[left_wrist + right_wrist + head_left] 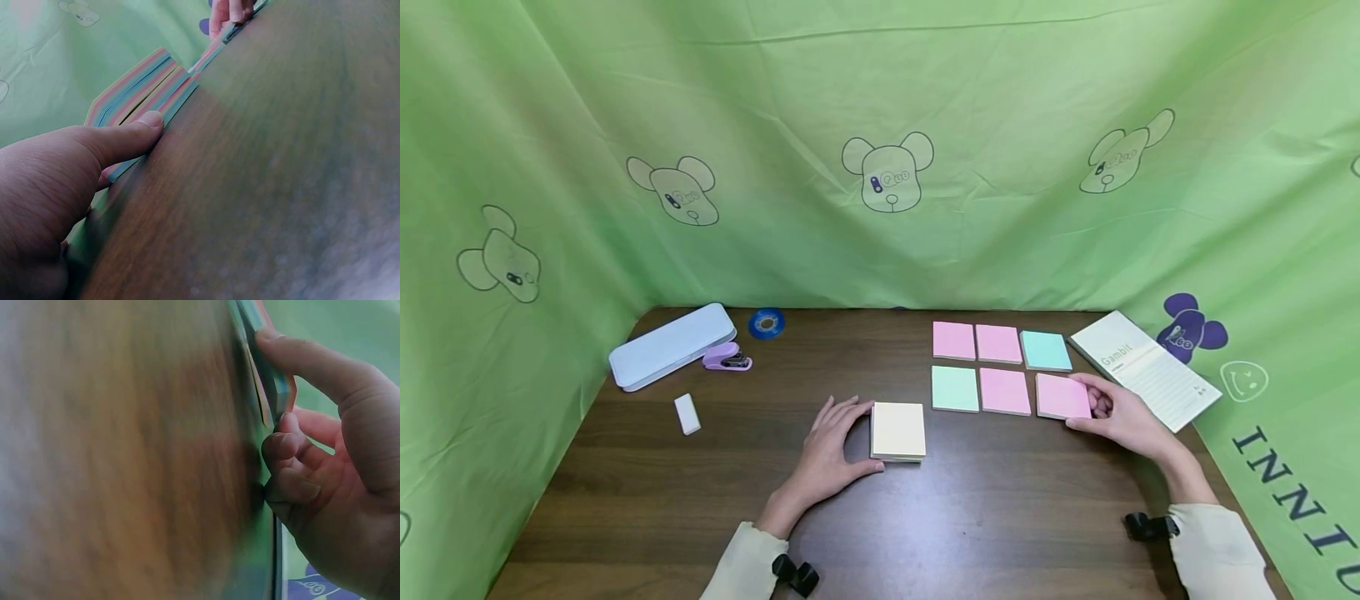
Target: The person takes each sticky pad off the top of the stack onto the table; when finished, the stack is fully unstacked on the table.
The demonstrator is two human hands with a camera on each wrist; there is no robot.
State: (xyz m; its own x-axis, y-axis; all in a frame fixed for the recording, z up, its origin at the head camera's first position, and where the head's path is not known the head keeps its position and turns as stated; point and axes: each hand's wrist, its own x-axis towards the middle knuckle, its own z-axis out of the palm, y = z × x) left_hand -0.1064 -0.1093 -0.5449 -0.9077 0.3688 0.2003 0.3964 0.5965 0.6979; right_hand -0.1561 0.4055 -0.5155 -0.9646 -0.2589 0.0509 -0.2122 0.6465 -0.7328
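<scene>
On the left, my left hand [831, 450] holds a thick stack of sticky notes [898, 430] between thumb and fingers. Its top sheet is cream, and the left wrist view shows striped, coloured sides [140, 90] with the thumb pressed along them. My right hand [1123, 417] pinches a pink sticky note pad [1062, 396] by its right edge, at the right end of the front row of pads. In the right wrist view that pad [284, 394] is tilted, one edge raised, with the thumb on one side and the other fingers curled by its corner.
Beside the held pad lie a pink pad [1004, 391] and a mint pad [955, 388]. Behind them sit two pink pads [953, 341] and a teal pad [1047, 351]. A notebook [1142, 367] is at right; a pencil case [673, 346], stapler [727, 357], blue tape roll [767, 323] and eraser [687, 414] are at left.
</scene>
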